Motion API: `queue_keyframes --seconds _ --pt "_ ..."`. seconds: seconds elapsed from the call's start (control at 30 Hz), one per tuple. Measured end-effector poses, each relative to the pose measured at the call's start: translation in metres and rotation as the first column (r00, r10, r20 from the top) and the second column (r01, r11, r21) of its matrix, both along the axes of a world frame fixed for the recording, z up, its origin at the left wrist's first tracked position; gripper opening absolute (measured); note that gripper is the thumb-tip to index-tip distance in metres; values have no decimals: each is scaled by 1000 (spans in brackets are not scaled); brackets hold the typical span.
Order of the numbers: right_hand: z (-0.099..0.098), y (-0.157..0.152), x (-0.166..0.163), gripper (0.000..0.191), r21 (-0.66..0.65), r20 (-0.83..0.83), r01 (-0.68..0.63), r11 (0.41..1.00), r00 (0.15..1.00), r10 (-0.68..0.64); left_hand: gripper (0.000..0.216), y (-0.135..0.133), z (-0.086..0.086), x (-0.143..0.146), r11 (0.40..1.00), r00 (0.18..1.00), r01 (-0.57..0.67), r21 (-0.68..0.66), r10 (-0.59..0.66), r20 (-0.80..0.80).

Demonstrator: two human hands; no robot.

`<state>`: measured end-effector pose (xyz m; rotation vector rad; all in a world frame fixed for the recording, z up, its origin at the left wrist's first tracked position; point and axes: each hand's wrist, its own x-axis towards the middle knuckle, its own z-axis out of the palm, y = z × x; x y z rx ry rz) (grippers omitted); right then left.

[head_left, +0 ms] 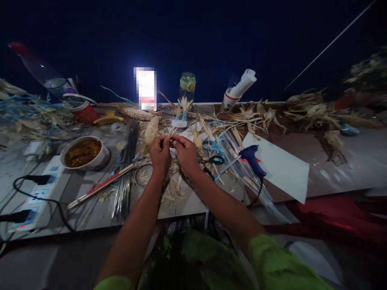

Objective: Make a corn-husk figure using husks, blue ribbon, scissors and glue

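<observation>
My left hand (160, 156) and my right hand (185, 154) meet over the middle of the table, fingertips pinched together. Between them is a thin pale strip (171, 133) that looks like corn husk; the fingers hide most of it. Just left of my left hand lies a corn cob (150, 131). Beyond my hands stands a small husk figure with blue parts (184, 109) on a white base (179, 123). Black-handled scissors (216, 160) lie beside my right wrist, near crumpled blue material (213, 147). Husk scraps (174, 188) are scattered beneath my forearms.
Right: a blue glue gun (253, 160), clear sticks (266, 201), white paper (287, 167). Left: thin metal wires (122, 189), a bowl of dark liquid (104, 157), a corded power strip (45, 205). Behind: a bright screen (145, 86), a bottle (187, 86), a paper cup (229, 100).
</observation>
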<state>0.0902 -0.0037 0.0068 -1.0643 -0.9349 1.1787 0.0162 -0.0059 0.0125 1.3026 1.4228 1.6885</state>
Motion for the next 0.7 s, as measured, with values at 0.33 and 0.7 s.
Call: queue_keyframes --seconds 0.33,0.7 --pt "-1 -4 0 29 -56 -99 -34 998 995 28 8 8 -11 -4 994 993 80 -74 -73 93" --pt "7 -6 2 26 -72 -191 -119 990 976 104 9 4 -5 -2 999 996 0 -43 -4 -89"
